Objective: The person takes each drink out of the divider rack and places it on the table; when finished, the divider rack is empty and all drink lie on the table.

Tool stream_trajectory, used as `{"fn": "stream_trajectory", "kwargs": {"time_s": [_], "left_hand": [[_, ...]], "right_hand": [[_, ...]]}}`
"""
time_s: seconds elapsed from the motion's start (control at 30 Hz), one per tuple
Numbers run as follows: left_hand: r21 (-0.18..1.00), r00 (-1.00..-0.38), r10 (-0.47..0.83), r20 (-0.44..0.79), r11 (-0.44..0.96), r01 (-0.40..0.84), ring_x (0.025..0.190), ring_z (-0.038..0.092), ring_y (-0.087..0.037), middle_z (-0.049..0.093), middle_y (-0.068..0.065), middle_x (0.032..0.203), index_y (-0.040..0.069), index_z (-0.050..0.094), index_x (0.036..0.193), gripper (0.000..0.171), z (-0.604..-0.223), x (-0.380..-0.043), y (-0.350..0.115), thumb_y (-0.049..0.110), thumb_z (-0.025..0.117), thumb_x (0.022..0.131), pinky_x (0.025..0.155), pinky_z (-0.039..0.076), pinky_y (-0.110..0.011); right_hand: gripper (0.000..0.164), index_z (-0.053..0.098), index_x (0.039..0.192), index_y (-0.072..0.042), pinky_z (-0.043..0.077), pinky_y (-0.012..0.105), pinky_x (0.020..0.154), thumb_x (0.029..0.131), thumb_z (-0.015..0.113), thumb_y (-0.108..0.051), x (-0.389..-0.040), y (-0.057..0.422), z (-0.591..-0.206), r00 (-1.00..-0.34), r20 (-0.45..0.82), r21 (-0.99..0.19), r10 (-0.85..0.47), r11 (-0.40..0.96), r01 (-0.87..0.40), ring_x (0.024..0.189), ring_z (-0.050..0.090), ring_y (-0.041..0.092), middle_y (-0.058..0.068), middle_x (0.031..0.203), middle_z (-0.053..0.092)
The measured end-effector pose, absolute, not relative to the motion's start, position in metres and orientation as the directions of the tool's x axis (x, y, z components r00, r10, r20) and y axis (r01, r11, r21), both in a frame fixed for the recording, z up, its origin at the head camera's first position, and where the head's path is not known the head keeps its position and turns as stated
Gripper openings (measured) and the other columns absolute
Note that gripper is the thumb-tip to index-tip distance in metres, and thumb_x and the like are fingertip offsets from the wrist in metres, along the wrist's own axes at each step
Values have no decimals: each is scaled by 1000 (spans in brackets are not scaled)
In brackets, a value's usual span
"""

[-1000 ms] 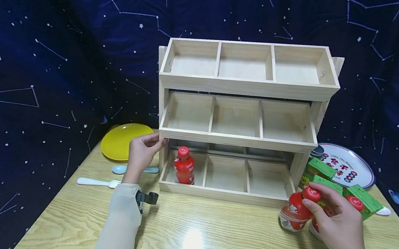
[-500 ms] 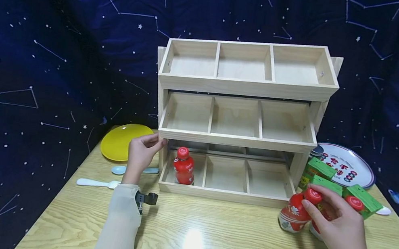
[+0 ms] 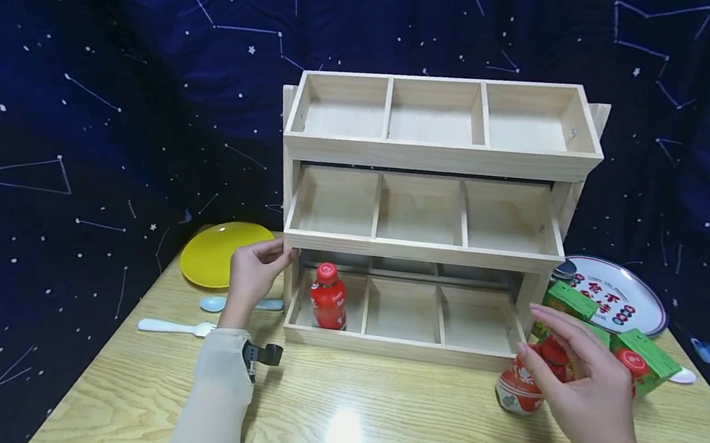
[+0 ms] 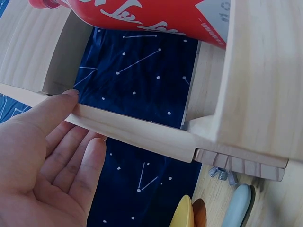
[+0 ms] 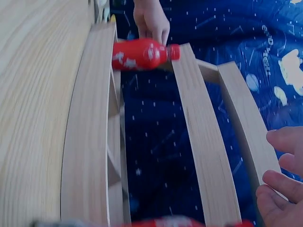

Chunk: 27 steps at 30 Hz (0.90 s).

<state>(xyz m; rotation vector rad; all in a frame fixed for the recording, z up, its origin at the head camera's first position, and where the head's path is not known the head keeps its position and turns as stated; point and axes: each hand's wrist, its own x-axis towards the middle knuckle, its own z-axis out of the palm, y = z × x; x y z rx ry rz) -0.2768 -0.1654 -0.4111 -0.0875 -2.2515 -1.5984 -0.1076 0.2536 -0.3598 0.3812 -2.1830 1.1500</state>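
Note:
My left hand (image 3: pixel 252 276) grips the left upright (image 4: pixel 137 127) of a three-tier wooden shelf (image 3: pixel 423 250), thumb on one side and fingers on the other. A red bottle (image 3: pixel 328 305) stands in the bottom tier's left compartment. At the right, my right hand (image 3: pixel 596 398) has its thumb and fingers spread beside another red bottle (image 3: pixel 517 394), which stands on the table and is partly hidden by the hand. In the right wrist view, the right fingers (image 5: pixel 284 187) hold nothing. Behind that hand shows the red cap of a further bottle (image 3: pixel 632 362).
Green boxes (image 3: pixel 646 353) and a white plate with red lettering (image 3: pixel 620 296) lie right of the shelf. On the left are a yellow plate (image 3: pixel 209 253), a light blue spoon (image 3: pixel 213 303) and a white fork (image 3: pixel 168 327). A dark starry cloth (image 3: pixel 112 117) hangs behind.
My right thumb and fingers have spread and let go of the red bottle's cap; that bottle still stands in place. My left hand keeps its hold on the upright.

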Motion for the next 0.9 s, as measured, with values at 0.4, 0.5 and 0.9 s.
{"fn": "stream_trajectory", "kwargs": {"time_s": [0.4,0.5,0.9], "left_hand": [[901,-929,-165,331,349,258,95,71,-23,74,-10,103,10,72,119,42,-412,-278,-166,29,82,83,84,57,-32],[897,-927,-163,339,353,266,95,71,-23,74,-10,103,10,72,119,42,-413,-278,-166,29,81,83,83,58,-32],[908,-933,-168,318,338,249,94,71,-19,74,-8,104,11,73,119,41,-414,-279,-166,28,82,83,83,58,-30]], "right_hand": [[59,66,124,-4,45,22,102,70,82,14,-132,192,-369,-723,680,-620,-120,433,-655,120,58,14,11,126,65],[57,66,123,-2,45,23,102,71,82,13,-142,176,-371,-705,694,-617,-147,383,-687,119,58,17,13,125,65],[48,66,126,-7,49,35,101,80,80,0,-184,116,-380,-743,628,-678,-234,306,-669,117,59,19,1,125,65]]}}
